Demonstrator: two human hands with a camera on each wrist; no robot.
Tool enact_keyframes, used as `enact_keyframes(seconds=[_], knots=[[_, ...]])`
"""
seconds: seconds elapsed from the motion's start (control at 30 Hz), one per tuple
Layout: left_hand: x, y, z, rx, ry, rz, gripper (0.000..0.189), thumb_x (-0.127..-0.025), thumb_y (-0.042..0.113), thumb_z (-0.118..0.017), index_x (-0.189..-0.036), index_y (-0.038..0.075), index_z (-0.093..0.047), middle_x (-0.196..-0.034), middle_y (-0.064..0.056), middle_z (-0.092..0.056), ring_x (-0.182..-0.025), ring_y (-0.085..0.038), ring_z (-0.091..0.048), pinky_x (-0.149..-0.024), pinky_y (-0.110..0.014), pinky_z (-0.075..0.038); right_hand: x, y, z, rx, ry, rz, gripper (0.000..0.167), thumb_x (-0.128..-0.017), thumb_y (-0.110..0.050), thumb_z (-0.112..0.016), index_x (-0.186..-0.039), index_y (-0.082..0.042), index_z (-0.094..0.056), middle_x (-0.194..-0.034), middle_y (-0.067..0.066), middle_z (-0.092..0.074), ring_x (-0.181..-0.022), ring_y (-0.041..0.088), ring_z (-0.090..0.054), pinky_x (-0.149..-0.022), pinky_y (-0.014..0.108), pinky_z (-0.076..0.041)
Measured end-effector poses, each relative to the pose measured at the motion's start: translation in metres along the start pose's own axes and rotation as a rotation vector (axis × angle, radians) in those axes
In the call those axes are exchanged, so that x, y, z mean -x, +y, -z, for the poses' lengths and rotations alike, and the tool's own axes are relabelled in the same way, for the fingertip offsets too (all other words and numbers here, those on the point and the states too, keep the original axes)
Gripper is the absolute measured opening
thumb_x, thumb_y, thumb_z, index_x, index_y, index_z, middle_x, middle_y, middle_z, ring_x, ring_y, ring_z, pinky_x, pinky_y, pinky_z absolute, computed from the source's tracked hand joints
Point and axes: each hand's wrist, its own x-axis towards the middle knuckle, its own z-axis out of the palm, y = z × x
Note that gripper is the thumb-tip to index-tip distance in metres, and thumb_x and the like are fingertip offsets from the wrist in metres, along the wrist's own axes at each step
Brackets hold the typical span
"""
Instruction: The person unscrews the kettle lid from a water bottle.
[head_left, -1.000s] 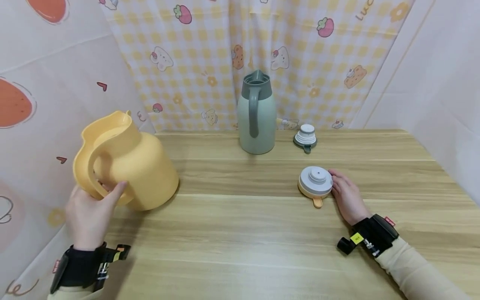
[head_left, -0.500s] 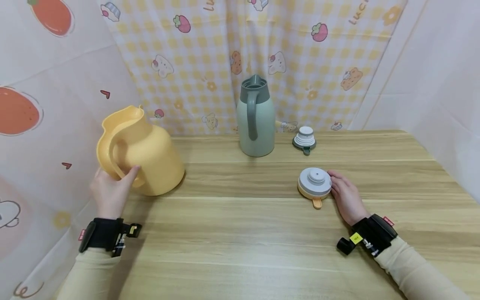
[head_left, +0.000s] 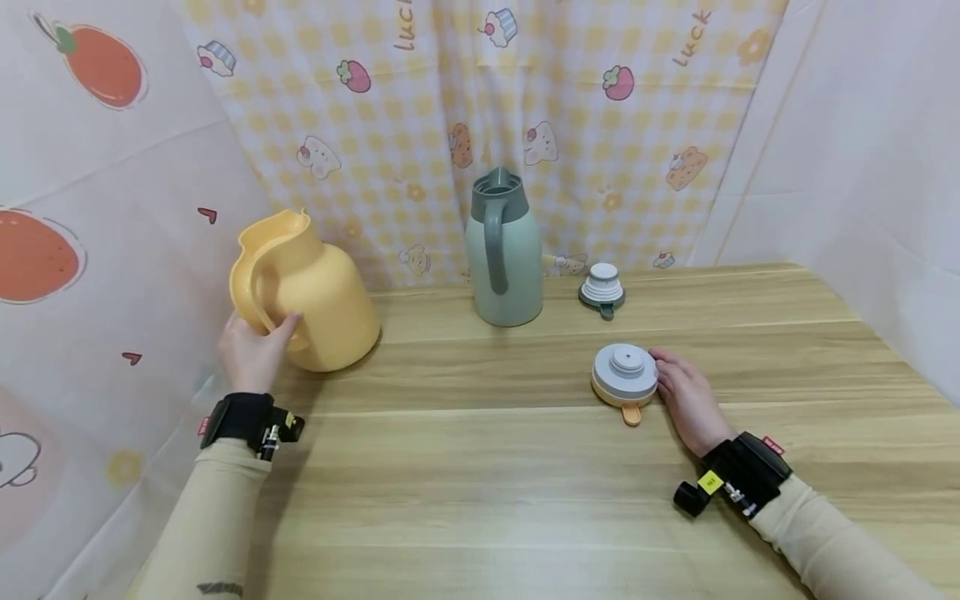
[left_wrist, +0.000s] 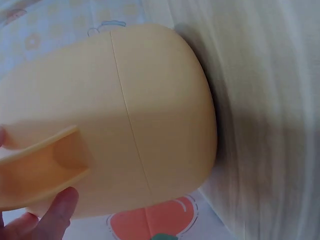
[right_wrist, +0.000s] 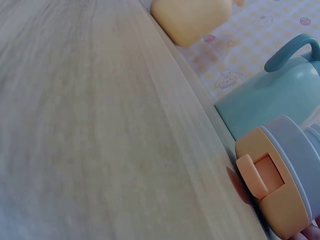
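In the head view my left hand (head_left: pixel 253 354) grips the handle of a yellow thermos jug (head_left: pixel 330 308) at the left. The jug has no lid on, and its mouth faces up with a slight lean to the left. The left wrist view shows its base (left_wrist: pixel 175 110) close against the tabletop; whether it touches I cannot tell. My right hand (head_left: pixel 692 400) rests on the table, its fingertips at the right side of a yellow and grey jug lid (head_left: pixel 624 375). That lid lies upside down, orange tab toward me. The right thumb is hidden.
A pale green thermos jug (head_left: pixel 506 258) stands lidless at the back middle. Beside it a white and dark green stopper (head_left: pixel 602 287) lies upside down. A patterned cloth (head_left: pixel 420 150) hangs behind the wooden table (head_left: pixel 480 483), and white cloth walls flank both sides.
My left hand has carried the yellow jug to the right and away from me, toward the back of the table. The right hand and the lid have stayed in place. The head view has tilted slightly up.
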Motion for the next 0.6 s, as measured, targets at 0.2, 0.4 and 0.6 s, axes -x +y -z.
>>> enact_keyframes(seconds=[0.2,0.4,0.6], knots=[[-0.016,-0.001,-0.016,0.023,-0.005,0.013,0.046,-0.083,0.034,-0.074,-0.104,-0.005,-0.061,-0.1,-0.025,-0.06,-0.1,-0.043,-0.055,-0.089,-0.052,-0.039,0.001,0.0,0.0,0.012,0.0,0.004,0.057,-0.106,-0.027,-0.038,-0.144,0.013,-0.021,-0.13,-0.001,-0.04,-0.126,0.005,-0.036,-0.103,0.02,-0.029],[-0.025,-0.003,-0.023,0.043,-0.021,0.03,0.048,-0.084,0.032,-0.073,-0.108,-0.007,-0.06,-0.103,-0.026,-0.06,-0.101,-0.043,-0.055,-0.09,-0.051,-0.039,0.001,0.001,0.0,0.009,-0.005,0.013,0.054,-0.106,-0.026,-0.038,-0.141,0.012,-0.024,-0.129,0.0,-0.042,-0.124,0.005,-0.038,-0.104,0.02,-0.03],[-0.031,-0.002,-0.029,0.027,-0.046,0.047,0.051,-0.084,0.037,-0.072,-0.106,-0.008,-0.059,-0.104,-0.027,-0.06,-0.103,-0.046,-0.055,-0.09,-0.052,-0.038,0.002,0.002,0.001,0.016,-0.002,0.015,0.055,-0.106,-0.026,-0.037,-0.141,0.014,-0.023,-0.135,0.008,-0.037,-0.126,0.007,-0.036,-0.104,0.021,-0.029]])
